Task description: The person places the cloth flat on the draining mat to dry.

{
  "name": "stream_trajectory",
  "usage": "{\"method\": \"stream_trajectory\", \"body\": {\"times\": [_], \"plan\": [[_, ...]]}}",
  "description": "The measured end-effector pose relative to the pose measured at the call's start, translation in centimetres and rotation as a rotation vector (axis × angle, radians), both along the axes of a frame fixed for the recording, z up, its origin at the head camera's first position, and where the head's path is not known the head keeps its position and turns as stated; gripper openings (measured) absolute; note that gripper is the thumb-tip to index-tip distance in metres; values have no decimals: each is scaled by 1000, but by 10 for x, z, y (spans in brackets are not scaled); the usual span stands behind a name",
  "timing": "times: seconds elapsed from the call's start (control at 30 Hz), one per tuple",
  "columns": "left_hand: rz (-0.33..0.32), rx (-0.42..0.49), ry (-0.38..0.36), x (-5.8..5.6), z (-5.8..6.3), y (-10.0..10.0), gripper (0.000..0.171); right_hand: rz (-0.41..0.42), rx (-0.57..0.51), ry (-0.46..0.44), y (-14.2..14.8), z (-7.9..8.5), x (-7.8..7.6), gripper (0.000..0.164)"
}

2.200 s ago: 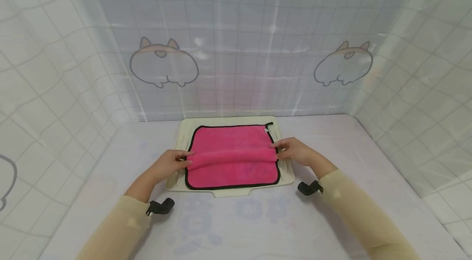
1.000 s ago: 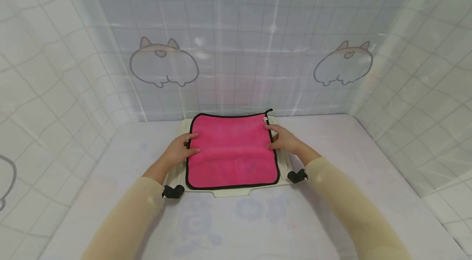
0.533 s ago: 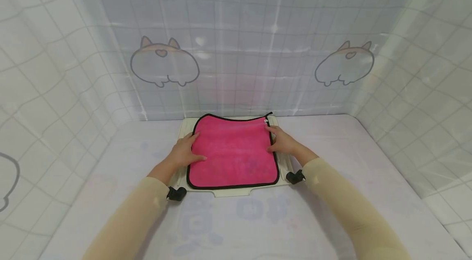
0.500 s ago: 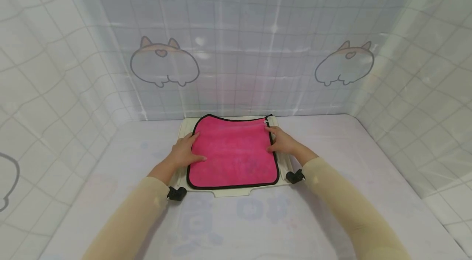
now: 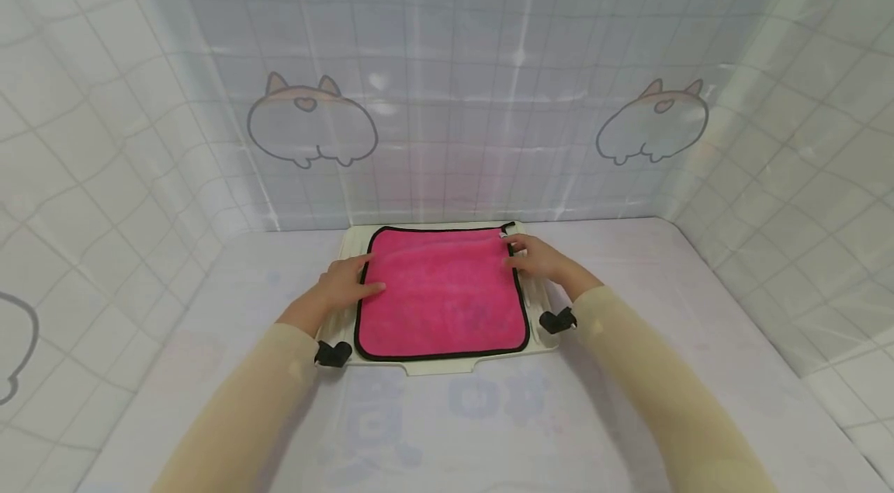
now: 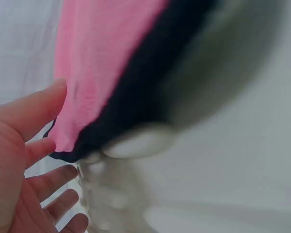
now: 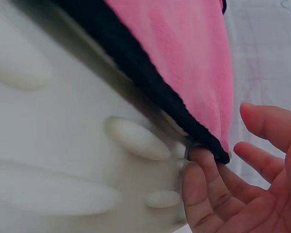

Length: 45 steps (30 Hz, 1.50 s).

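Note:
A pink towel (image 5: 443, 299) with black edging is spread over a cream plastic tray (image 5: 440, 367) in the head view. At its far right corner are a small black loop and a white tag. My left hand (image 5: 340, 282) rests on the towel's left edge, thumb and fingers spread; the left wrist view shows the thumb (image 6: 43, 104) touching the pink cloth. On the right edge lies my right hand (image 5: 541, 257), near the far corner. In the right wrist view its thumb stands off the cloth, and some fingers (image 7: 203, 179) reach the underside of the black edging.
The tray has raised oval ridges (image 7: 136, 138) and stands against the back of a pale printed sheet (image 5: 447, 431). White grid-patterned curtains with cartoon animals rise at the back and both sides. A black wrist camera (image 5: 334, 354) sits on each sleeve.
The raised fold across the towel's middle has flattened. Both hands moved farther back along its sides. The far edge rose, sagged at mid-length, and is now lower and straighter on the tray.

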<state>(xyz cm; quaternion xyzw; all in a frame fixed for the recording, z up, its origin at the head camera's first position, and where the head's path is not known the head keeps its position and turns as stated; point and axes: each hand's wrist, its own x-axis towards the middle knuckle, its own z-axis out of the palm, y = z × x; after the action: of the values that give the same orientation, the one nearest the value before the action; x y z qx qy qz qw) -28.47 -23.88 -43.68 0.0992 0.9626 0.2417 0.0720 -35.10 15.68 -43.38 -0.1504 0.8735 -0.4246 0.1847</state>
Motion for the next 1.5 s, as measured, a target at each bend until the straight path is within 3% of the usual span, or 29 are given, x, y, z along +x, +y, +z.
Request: {"method": "stream_trajectory", "body": {"times": [0.23, 0.37, 0.5, 0.77, 0.97, 1.2, 1.5], "plan": [[37, 52, -2, -25, 1, 5, 58, -108, -86, -34, -8, -5, -21, 53], [69, 50, 43, -36, -2, 14, 43, -170, -93, 29, -13, -8, -25, 44], [121, 40, 57, -41, -8, 21, 38, -188, -42, 87, -17, -12, -27, 40], [235, 15, 101, -43, -11, 24, 58, -189, 21, 160, -21, -18, -29, 41], [248, -4, 147, -42, -10, 27, 73, -201, 25, 152, -19, -18, -31, 54], [238, -22, 70, -43, -16, 29, 85, -135, 58, 153, -20, -18, -32, 69], [208, -59, 7, -41, -16, 24, 99, -78, 54, 187, -24, -20, -34, 71]]}}
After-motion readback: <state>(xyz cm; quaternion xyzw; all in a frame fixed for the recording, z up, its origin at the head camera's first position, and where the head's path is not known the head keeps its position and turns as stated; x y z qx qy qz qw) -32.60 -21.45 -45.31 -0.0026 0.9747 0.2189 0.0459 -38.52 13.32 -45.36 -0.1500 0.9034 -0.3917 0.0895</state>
